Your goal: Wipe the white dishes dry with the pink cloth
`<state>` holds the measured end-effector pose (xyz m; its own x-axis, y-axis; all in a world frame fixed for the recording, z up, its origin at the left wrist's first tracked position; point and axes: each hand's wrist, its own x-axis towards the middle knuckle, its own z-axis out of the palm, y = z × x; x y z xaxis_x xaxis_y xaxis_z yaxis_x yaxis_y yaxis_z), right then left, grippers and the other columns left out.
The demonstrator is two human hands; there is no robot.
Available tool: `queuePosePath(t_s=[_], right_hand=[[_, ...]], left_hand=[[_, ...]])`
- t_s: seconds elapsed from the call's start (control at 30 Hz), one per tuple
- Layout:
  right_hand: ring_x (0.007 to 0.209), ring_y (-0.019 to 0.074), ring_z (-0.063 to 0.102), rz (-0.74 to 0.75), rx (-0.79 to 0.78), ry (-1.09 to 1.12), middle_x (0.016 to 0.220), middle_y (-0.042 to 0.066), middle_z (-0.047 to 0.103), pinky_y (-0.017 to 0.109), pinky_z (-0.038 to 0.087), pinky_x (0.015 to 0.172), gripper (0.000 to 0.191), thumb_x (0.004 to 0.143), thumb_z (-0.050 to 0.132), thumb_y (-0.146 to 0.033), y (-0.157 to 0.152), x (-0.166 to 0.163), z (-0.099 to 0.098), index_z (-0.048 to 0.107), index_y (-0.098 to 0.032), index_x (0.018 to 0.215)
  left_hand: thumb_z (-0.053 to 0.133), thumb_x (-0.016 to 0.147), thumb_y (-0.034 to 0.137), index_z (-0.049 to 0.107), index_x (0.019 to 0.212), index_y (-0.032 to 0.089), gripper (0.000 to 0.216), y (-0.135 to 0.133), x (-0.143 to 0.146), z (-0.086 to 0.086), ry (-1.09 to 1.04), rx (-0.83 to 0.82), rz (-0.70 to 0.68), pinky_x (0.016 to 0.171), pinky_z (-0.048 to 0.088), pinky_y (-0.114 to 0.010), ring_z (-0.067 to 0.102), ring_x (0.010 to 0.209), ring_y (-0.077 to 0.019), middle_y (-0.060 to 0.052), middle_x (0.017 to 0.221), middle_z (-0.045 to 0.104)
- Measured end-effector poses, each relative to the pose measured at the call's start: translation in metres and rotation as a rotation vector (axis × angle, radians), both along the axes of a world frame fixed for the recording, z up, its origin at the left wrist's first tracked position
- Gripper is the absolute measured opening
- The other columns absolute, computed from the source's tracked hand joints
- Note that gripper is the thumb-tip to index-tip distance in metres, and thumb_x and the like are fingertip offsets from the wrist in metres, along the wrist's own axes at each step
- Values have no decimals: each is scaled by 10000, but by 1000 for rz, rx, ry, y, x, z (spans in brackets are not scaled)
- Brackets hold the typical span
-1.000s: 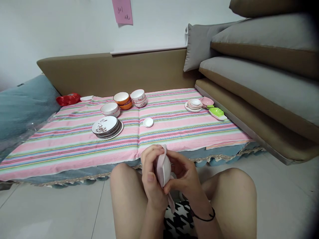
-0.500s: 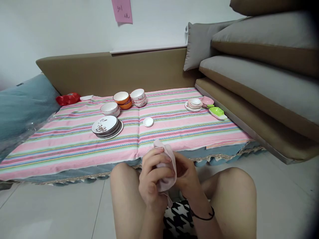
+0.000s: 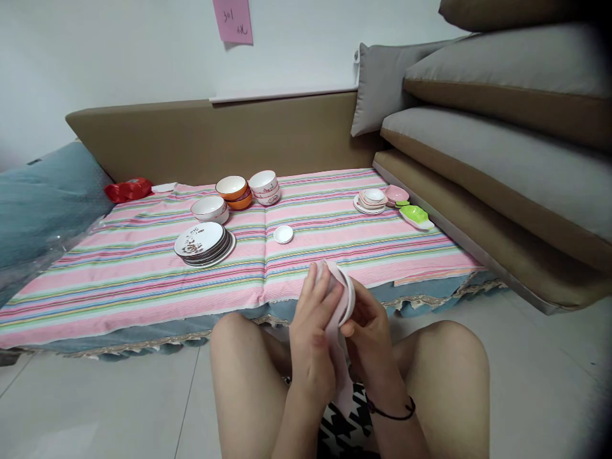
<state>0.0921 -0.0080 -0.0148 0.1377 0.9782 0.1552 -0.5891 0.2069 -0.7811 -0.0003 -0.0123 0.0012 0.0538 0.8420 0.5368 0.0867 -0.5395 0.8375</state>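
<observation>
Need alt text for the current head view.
A seated person's left hand holds a pink cloth against a white dish gripped in the right hand. Beyond, on a striped sheet, stacked plates and bowls stand at left, a green dish at right.

Soft, fairly bright light spreads evenly; a pale glare marks the floor [image 3: 95, 408] at lower left; a faint shadow edges the pink note [image 3: 233, 21]; shade darkens the inner right hand [image 3: 371, 338]; wide-angle distortion stretches the stacked cushions [image 3: 507, 150]; the far right corners blacken.
</observation>
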Motion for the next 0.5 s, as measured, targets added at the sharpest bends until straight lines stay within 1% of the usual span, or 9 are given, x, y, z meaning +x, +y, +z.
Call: queuePosePath(t_s=[0.03, 0.07, 0.13, 0.23, 0.33, 0.4, 0.47, 0.5], right_hand=[[987, 222, 641, -25, -9, 1, 1087, 55, 692, 295, 526, 823, 668, 496, 869, -437, 0, 3, -1, 670, -259, 1108], [995, 227, 640, -50, -19, -3, 1083, 57, 694, 303, 523, 837, 665, 491, 869, -448, 0, 5, -2, 672, -256, 1097], [991, 234, 643, -93, -44, -10, 1056, 60, 700, 316, 524, 843, 665, 483, 865, -470, 1, 9, -4, 674, -250, 1081], [939, 245, 658, -127, -61, 5, 992, 57, 710, 337, 538, 814, 673, 471, 852, -517, 2, 12, -5, 678, -248, 1063], [898, 258, 667, -114, -58, -7, 960, 58, 715, 357, 550, 787, 708, 444, 837, -571, 2, 11, -3, 684, -247, 1055], [948, 269, 656, -64, -35, -26, 1019, 64, 705, 368, 541, 824, 719, 441, 833, -582, 2, 10, 1, 687, -248, 1061], [981, 268, 647, -14, -8, -40, 1054, 63, 699, 355, 536, 839, 692, 441, 840, -567, 2, 10, 6, 698, -251, 1040], [967, 260, 651, 0, -2, -46, 1042, 60, 703, 338, 541, 819, 673, 441, 843, -560, 1, 10, 8, 705, -253, 1024]], left_hand=[[235, 946, 537, 601, 1246, 242, 558, 0, -1, -2, 51, 45, -49, 1127, 214, -571, 303, 1381, -301, -63, 1378, 515], [219, 947, 541, 586, 1264, 229, 576, 0, -2, -2, 98, 79, -94, 1134, 183, -579, 309, 1378, -298, -73, 1366, 526], [192, 946, 550, 575, 1276, 220, 604, 1, -6, 0, 173, 109, -175, 1143, 171, -567, 399, 1330, -285, -86, 1315, 572], [167, 943, 555, 625, 1215, 226, 627, 2, -13, 9, 194, 118, -245, 1133, 248, -528, 538, 1208, -267, -92, 1211, 645], [219, 948, 532, 664, 1156, 237, 573, 4, -20, 16, 186, 138, -277, 1097, 330, -497, 600, 1123, -255, -83, 1114, 693], [300, 947, 502, 653, 1173, 244, 492, 5, -24, 16, 216, 172, -282, 1095, 329, -497, 585, 1147, -257, -79, 1129, 687], [358, 938, 490, 596, 1249, 251, 459, 5, -25, 14, 290, 186, -267, 1125, 261, -518, 500, 1248, -267, -82, 1235, 632], [369, 935, 495, 550, 1297, 255, 471, 4, -26, 12, 336, 183, -256, 1140, 212, -533, 438, 1303, -272, -82, 1299, 586]])
